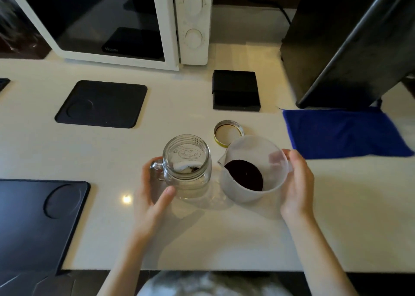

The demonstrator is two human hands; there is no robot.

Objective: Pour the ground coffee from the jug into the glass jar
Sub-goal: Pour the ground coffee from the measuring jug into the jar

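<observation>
A clear glass jar (pixel 187 161) with a handle stands upright on the white counter, lid off, with a few dark grains at its bottom. My left hand (pixel 152 197) wraps its left side near the handle, thumb against the base. To the right sits a translucent plastic jug (pixel 267 152), upright, spout pointing at the jar, with dark ground coffee (pixel 244 174) in it. My right hand (pixel 296 183) grips the jug's right side at its handle.
The jar's metal lid (pixel 228 131) lies just behind the jug. A blue cloth (pixel 343 134) lies to the right, a black box (pixel 235 91) behind, black mats (pixel 101 104) to the left, and a white microwave (pixel 193 22) at the back.
</observation>
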